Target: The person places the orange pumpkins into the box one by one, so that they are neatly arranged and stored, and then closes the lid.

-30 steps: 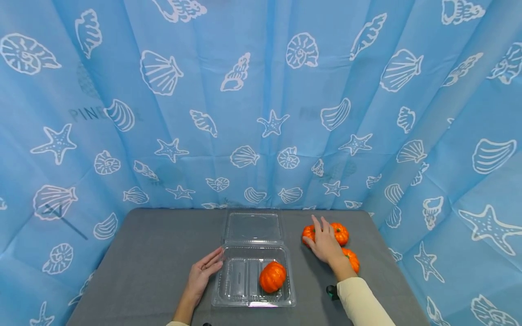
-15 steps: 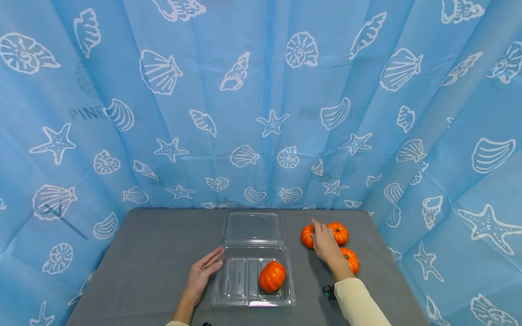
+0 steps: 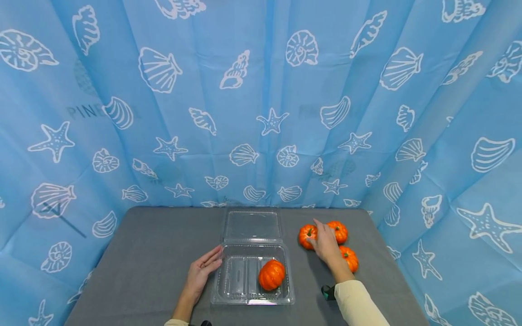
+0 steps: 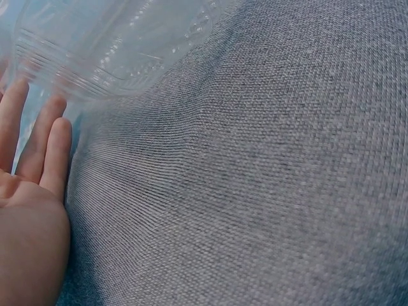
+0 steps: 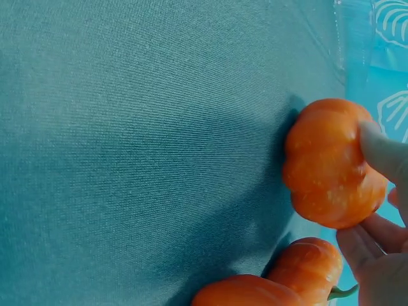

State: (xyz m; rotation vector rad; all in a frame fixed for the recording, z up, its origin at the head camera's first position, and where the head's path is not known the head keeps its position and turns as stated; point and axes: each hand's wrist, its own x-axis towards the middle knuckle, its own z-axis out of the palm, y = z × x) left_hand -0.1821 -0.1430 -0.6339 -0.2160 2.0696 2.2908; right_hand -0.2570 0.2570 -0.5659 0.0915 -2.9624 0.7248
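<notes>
My left hand (image 3: 200, 274) rests its fairly straight fingers against the left side of a clear plastic clamshell container (image 3: 238, 296), whose lid lies folded back. In the left wrist view the fingers (image 4: 56, 150) touch the container's wall (image 4: 95, 70). One orange toy pumpkin (image 3: 272, 275) sits in the container's right half. To the right, my right hand (image 3: 327, 244) grips another small pumpkin (image 3: 306, 236) between thumb and fingers. The right wrist view shows the thumb on this pumpkin (image 5: 331, 166) near its top and fingers at its side.
Two more pumpkins lie beside the right hand, a far one (image 3: 338, 232) and a nearer one (image 3: 349, 259). Grey cloth (image 3: 163, 253) covers the table. A blue shell-print curtain (image 3: 253, 113) hangs behind and at both sides.
My right hand's fingers have drawn in from spread to a grip on the left pumpkin, which has shifted slightly left. The left hand and the container stay put.
</notes>
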